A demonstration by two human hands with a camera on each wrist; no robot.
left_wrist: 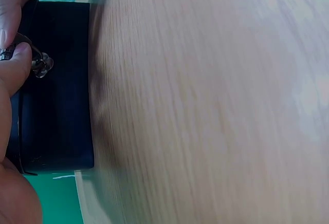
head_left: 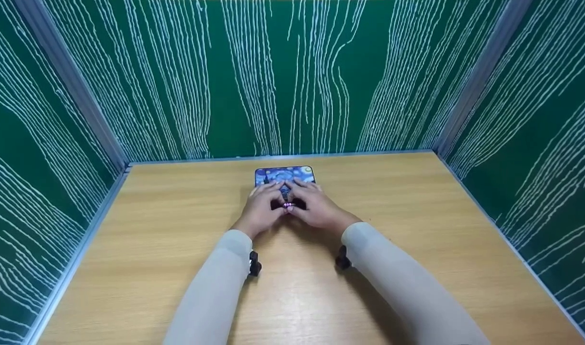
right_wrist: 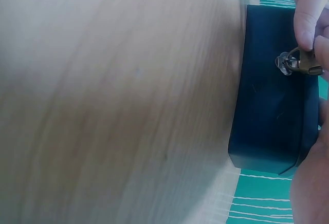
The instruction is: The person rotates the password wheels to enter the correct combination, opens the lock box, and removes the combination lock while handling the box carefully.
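Observation:
A dark box (left_wrist: 56, 116) with a blue swirl-patterned lid (head_left: 285, 173) lies on the table. From a round metal fitting (right_wrist: 284, 62) on its front hangs a small brass-coloured padlock (right_wrist: 308, 62). My left hand (head_left: 263, 208) is at the box's left side, its thumb on the padlock and its fingers over the lid. From the right side my right hand (head_left: 318, 208) mirrors it, thumb also on the padlock. Both thumbs hold the padlock between them, close together. Parts of the fingers are hidden in the wrist views. Small pinkish marks show at the padlock in the head view.
The wooden table (head_left: 177, 268) has green panels (head_left: 282, 76) with white wavy lines at its back and sides. Grey metal posts (head_left: 76, 91) stand at the back corners. A small black device sits at each wrist, below light sleeves (head_left: 215, 282).

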